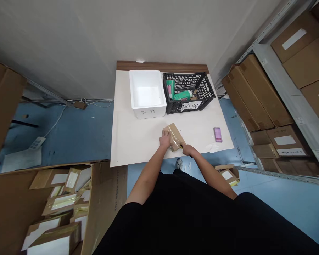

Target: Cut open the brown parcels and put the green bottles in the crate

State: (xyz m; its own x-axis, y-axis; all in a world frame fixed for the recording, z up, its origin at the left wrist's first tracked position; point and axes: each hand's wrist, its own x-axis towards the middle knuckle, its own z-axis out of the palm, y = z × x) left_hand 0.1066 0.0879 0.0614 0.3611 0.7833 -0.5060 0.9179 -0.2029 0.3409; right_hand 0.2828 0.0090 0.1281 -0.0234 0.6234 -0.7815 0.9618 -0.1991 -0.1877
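A small taped cardboard box [175, 135] lies at an angle near the front edge of the white table [138, 141]. My left hand [165, 138] grips its left side, with the fingers bent over the top. At the box's near right corner, my right hand [188, 149] is closed around a box cutter [181, 145], mostly hidden in the fist. The cutter's tip is at the box's end, where clear tape runs along the top; whether the blade is in the tape I cannot tell.
Behind the box stand a white foam bin [148, 112] and a black crate [170, 106] with green packages. A purple packet [217, 135] lies at the right. A large carton [106, 198] of parcels stands at the lower left; shelves [276, 71] with boxes rise on the right.
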